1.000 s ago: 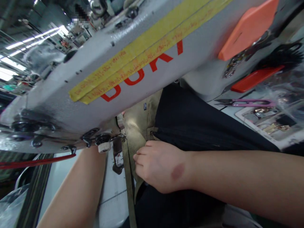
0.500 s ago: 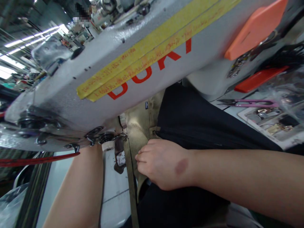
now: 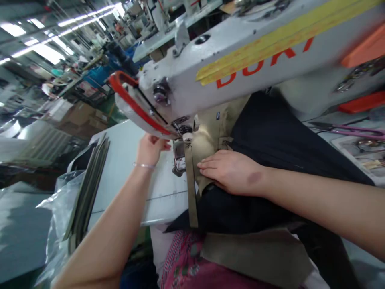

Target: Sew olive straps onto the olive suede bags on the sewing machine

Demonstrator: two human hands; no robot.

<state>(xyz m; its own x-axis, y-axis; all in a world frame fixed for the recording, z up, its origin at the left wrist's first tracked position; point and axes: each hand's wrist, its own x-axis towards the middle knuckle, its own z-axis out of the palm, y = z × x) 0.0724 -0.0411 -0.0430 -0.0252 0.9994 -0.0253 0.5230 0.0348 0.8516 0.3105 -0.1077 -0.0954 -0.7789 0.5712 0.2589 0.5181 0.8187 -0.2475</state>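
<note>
My right hand (image 3: 230, 170) lies flat, fingers stretched out, on khaki fabric (image 3: 207, 140) joined to a large black cloth (image 3: 270, 140). A narrow khaki strap (image 3: 191, 188) runs down from under the presser foot area of the sewing machine (image 3: 186, 88). Left of the needle area, my left hand (image 3: 152, 148) has its fingers curled in beside the machine head, partly covered by it. Whatever those fingers hold, if anything, is too small or hidden to make out.
Khaki strips (image 3: 90, 188) hang over the left table edge beside a clear plastic bag (image 3: 55, 216). At right lie purple thread snips (image 3: 351, 130) and a tray of small metal parts (image 3: 367, 150). A red thread lever guard (image 3: 138, 104) fronts the machine head.
The view has shifted left and back, so the machine's needle end shows. My left hand has come into sight from behind the machine head. My right hand stays on the khaki fabric.
</note>
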